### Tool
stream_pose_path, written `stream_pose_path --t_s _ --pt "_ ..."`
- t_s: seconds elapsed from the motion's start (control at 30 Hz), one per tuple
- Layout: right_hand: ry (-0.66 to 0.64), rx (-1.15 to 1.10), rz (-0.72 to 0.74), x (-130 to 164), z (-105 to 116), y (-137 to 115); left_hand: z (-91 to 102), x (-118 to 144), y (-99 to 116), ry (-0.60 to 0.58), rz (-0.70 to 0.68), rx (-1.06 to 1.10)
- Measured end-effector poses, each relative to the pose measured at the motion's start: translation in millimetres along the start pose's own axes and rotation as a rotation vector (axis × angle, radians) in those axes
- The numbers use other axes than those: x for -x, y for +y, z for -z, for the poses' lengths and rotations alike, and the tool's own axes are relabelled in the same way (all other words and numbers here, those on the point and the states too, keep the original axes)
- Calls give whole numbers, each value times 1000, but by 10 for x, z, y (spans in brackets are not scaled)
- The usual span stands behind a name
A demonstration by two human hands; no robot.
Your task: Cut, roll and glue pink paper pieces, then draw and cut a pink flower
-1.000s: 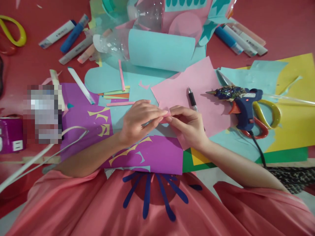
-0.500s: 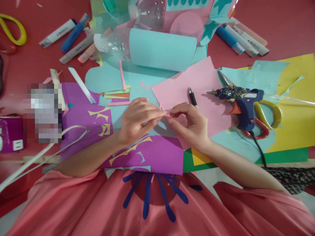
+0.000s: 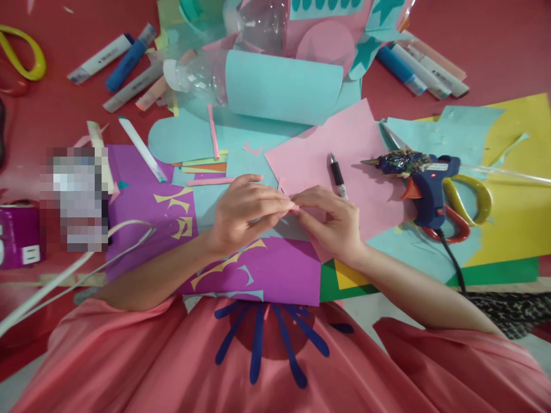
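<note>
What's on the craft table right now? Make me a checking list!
Surface: red table, mostly under paper sheets.
Job's things: small pink paper piece, pinched between both hands' fingertips.
Clutter: blue glue gun, black pen, markers, scissors, clear plastic bottle, purple sheet, pink sheet.
Grippers: left hand and right hand meet at the fingertips.
Cables: black glue gun cord runs toward the person.
Surroundings: blurred-out patch at left; the rest nothing seen.
</note>
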State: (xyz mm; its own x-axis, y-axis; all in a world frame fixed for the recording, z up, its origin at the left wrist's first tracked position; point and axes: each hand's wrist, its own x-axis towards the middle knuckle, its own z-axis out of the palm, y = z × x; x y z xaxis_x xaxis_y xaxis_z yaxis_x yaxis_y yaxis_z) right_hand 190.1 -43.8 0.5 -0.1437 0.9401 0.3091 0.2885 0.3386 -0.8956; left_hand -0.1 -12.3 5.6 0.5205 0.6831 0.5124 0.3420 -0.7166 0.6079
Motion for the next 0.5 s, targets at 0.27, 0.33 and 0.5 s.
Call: stream_pose_path --t_s 0.27,0.33,0.5 --pt "15 -27 34 6 -24 12 -103 -23 -30 133 61 249" --pt "2 -20 27 5 -24 10 -112 -19 -30 129 95 248" --pt "-15 -18 0 -1 -21 -9 -117 -11 -27 138 99 253"
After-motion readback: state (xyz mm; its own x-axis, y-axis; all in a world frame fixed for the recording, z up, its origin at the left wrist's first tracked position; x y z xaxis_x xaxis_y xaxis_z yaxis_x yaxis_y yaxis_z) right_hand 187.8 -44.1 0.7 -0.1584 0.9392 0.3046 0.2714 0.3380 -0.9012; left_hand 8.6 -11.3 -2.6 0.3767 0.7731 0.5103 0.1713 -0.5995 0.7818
